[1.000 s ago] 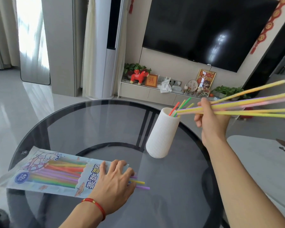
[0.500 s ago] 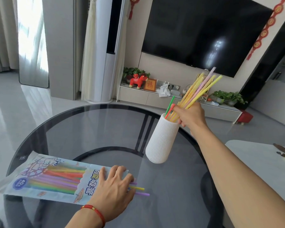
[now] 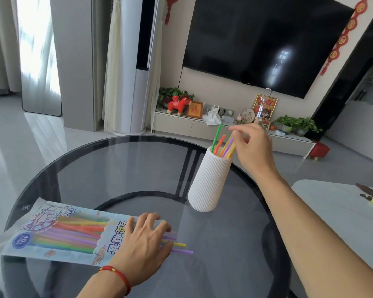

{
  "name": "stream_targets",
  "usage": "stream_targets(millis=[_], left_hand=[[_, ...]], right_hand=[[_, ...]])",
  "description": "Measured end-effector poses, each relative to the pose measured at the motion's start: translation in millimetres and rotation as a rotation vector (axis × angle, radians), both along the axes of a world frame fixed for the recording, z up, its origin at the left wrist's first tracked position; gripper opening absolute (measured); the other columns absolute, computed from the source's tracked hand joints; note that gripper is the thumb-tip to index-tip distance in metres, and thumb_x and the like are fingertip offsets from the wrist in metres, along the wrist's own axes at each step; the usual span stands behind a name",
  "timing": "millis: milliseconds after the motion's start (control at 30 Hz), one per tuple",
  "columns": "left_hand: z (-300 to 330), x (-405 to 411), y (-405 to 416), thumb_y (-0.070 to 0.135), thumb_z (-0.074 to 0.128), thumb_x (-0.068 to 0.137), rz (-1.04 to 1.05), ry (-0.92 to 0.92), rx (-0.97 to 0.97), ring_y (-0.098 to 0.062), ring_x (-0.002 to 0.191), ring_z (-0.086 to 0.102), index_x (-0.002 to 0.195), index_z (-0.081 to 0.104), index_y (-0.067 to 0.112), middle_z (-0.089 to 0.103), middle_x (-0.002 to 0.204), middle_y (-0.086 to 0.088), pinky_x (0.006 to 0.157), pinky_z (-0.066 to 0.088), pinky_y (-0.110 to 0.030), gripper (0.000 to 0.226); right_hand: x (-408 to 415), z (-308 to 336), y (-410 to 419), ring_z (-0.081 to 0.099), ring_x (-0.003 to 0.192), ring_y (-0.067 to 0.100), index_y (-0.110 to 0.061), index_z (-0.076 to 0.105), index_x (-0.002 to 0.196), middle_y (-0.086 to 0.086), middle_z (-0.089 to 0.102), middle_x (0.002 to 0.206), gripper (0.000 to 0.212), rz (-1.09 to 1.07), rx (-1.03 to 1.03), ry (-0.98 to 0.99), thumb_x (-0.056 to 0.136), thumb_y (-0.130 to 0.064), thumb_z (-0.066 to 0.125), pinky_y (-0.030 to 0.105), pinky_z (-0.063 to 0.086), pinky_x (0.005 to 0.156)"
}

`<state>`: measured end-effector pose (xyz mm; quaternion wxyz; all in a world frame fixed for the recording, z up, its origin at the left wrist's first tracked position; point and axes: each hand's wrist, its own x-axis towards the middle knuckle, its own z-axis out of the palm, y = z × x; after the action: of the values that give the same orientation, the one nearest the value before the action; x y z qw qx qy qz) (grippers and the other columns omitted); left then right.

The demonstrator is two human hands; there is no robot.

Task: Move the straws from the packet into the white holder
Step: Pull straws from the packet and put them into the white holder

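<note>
Right hand (image 3: 249, 145) hovers just above the rim of the white holder (image 3: 210, 179), fingers loosely curled and, as far as can be seen, holding nothing; whether a fingertip touches the upright straws (image 3: 223, 143) is too close to call. Those straws, green, orange, purple and yellow, stand leaning inside the holder, which sits at about 1 o'clock on the round glass counter (image 3: 116, 168).

Left hand (image 3: 145, 237) lies flat with spread fingers on the mouth end of the packet (image 3: 58, 231), pressing it down at about 7 o'clock. Most of the straws remain inside the clear wrapper, and a few loose straw tips (image 3: 179, 247), yellow and purple, poke out past the fingers toward 3 o'clock.

Judging by their look, these are thin plastic tubes: very light, smooth, fairly stiff along their length yet easy to crush or kink if squeezed hard. A small bundle would best be pinched at the exposed ends and drawn straight out along the packet's length. The tall, narrow holder looks tippable, so straws should drop in gently.
</note>
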<state>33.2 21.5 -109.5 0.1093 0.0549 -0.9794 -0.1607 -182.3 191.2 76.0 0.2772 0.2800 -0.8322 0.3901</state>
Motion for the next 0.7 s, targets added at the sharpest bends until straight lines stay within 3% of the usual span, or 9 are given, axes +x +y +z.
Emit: stream_targets(millis=[100,200,300,367,400,467,533,600,700], left_hand=[[7,4,-4,0.065,0.035,0.089,-0.016,0.037,0.046,-0.018,0.131,0.035,0.124,0.050,0.036,0.043,0.138,0.006,0.114,0.025,-0.041,0.047],[13,9,-14,0.081,0.036,0.076,-0.035,0.007,-0.008,-0.017,0.142,0.026,0.135,0.043,0.040,0.037,0.149,0.008,0.121,0.016,-0.047,0.073],[13,15,-29,0.092,0.043,0.058,-0.067,-0.172,-0.088,-0.015,0.154,-0.005,0.153,0.009,0.041,0.008,0.166,0.007,0.122,-0.006,-0.058,0.112],[12,18,-37,0.094,0.048,0.050,-0.089,-0.302,-0.154,-0.017,0.153,-0.015,0.150,-0.017,0.043,-0.005,0.167,0.005,0.120,-0.011,-0.062,0.130],[13,18,-39,0.093,0.050,0.049,-0.096,-0.328,-0.162,-0.018,0.153,-0.011,0.149,-0.022,0.042,-0.002,0.167,0.005,0.119,-0.011,-0.063,0.134],[14,18,-39,0.089,0.052,0.051,-0.091,-0.300,-0.171,-0.016,0.150,0.014,0.153,-0.015,0.035,0.022,0.158,0.007,0.120,-0.006,-0.064,0.134],[17,16,-36,0.083,0.051,0.054,-0.058,-0.175,-0.216,-0.016,0.134,0.042,0.156,0.008,0.027,0.042,0.139,0.008,0.120,0.004,-0.064,0.124],[20,15,-31,0.078,0.050,0.055,-0.011,-0.062,-0.252,-0.019,0.116,0.058,0.150,0.031,0.022,0.053,0.123,0.005,0.118,0.013,-0.066,0.112],[22,14,-26,0.074,0.051,0.057,0.030,-0.003,-0.279,-0.022,0.101,0.065,0.138,0.048,0.021,0.056,0.109,0.003,0.113,0.026,-0.063,0.096]], right_hand=[[6,-3,5,0.063,0.089,0.016,-0.012,0.078,0.121,0.006,0.067,0.121,0.027,0.024,-0.018,0.076,0.107,-0.015,0.055,0.028,0.056,0.084],[17,-8,15,0.066,0.081,0.021,-0.014,0.079,0.108,0.002,0.071,0.108,0.028,-0.018,-0.245,0.113,0.105,-0.016,0.052,0.037,0.056,0.073],[39,-34,27,0.063,0.065,0.007,-0.013,0.075,0.090,-0.016,0.071,0.079,0.027,0.088,-0.320,0.036,0.103,-0.017,0.052,0.027,0.047,0.058],[55,-62,31,0.061,0.059,0.007,-0.014,0.074,0.083,-0.018,0.068,0.070,0.026,0.154,-0.188,-0.057,0.102,-0.018,0.056,0.022,0.044,0.054],[61,-79,33,0.063,0.061,0.010,-0.014,0.074,0.081,-0.016,0.069,0.070,0.026,0.171,-0.086,-0.115,0.102,-0.018,0.058,0.025,0.046,0.053],[73,-113,34,0.068,0.071,0.022,-0.013,0.073,0.082,-0.006,0.072,0.073,0.027,0.180,0.111,-0.275,0.103,-0.023,0.060,0.040,0.054,0.063],[83,-143,32,0.066,0.076,0.034,-0.009,0.071,0.088,0.010,0.072,0.084,0.037,0.151,0.211,-0.464,0.104,-0.036,0.053,0.048,0.056,0.069],[93,-162,29,0.060,0.056,0.025,-0.010,0.067,0.094,0.012,0.069,0.092,0.050,0.106,0.243,-0.615,0.101,-0.053,0.042,0.045,0.059,0.060],[102,-173,19,0.053,0.038,0.012,-0.013,0.066,0.100,0.008,0.066,0.098,0.066,0.113,0.249,-0.747,0.089,-0.066,0.028,0.030,0.051,0.042]])
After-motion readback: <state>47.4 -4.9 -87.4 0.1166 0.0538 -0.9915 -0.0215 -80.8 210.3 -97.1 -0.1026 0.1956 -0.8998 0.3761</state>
